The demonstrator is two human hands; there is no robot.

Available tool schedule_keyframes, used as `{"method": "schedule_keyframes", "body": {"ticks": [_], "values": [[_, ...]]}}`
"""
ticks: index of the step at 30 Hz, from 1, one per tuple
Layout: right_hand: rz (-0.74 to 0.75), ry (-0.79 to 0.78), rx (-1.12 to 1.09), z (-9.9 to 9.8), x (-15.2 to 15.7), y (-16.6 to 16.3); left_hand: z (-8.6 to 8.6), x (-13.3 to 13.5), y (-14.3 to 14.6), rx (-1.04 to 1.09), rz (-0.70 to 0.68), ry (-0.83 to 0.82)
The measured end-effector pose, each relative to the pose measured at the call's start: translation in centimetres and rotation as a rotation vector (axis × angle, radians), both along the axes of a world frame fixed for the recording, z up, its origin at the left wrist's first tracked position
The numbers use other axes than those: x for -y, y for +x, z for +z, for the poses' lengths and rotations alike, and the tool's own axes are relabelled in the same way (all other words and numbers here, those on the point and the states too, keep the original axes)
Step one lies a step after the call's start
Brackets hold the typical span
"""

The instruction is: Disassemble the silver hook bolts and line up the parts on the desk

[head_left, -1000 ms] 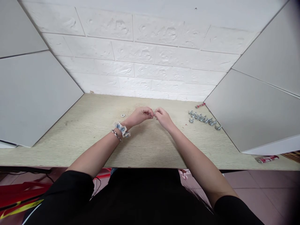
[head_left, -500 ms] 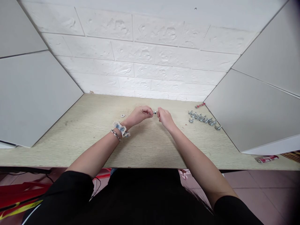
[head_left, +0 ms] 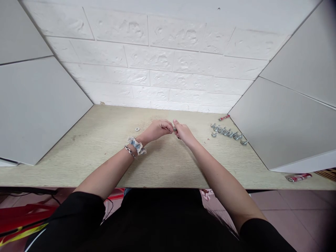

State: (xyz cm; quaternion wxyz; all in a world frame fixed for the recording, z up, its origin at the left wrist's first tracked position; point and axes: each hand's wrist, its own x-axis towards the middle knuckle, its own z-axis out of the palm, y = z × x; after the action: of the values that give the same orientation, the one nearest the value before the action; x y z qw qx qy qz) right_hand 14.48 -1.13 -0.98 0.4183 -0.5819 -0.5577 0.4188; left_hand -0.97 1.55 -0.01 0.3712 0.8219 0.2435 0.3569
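My left hand (head_left: 156, 130) and my right hand (head_left: 183, 133) meet above the middle of the pale wooden desk (head_left: 110, 154). Between their fingertips sits a small metal bolt (head_left: 174, 129), mostly hidden; both hands pinch it. My left wrist wears a blue scrunchie (head_left: 137, 145) and a thin bracelet. A lone washer (head_left: 137, 129) lies on the desk to the left of my left hand. A row of several assembled metal bolts (head_left: 228, 133) lies to the right, apart from my hands.
White panels (head_left: 39, 108) wall the desk on the left and right, with a white brick wall behind. A small red tool (head_left: 224, 117) lies near the back right corner. Another red object (head_left: 299, 177) rests at the desk's right front edge.
My right hand pulled slightly away from my left half a second ago, then closed back onto the bolt with its fingers turned. My left hand has stayed in place.
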Motion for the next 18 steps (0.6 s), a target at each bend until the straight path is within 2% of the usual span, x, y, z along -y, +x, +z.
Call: {"method": "schedule_keyframes", "body": {"ticks": [7,13,16,18], "values": [[0.025,-0.026,-0.148,0.12,-0.03,-0.12,-0.17,-0.23,-0.11,-0.024,0.033,0.043],[0.003,0.018,-0.16,0.42,0.13,-0.48,-0.18,-0.36,-0.15,-0.055,0.085,0.025],[0.004,0.061,-0.17,0.48,0.1,-0.5,-0.18,-0.46,-0.22,-0.022,0.103,-0.042],[0.03,0.11,-0.203,0.52,0.04,-0.39,-0.11,-0.46,-0.26,0.02,0.107,-0.149]]}}
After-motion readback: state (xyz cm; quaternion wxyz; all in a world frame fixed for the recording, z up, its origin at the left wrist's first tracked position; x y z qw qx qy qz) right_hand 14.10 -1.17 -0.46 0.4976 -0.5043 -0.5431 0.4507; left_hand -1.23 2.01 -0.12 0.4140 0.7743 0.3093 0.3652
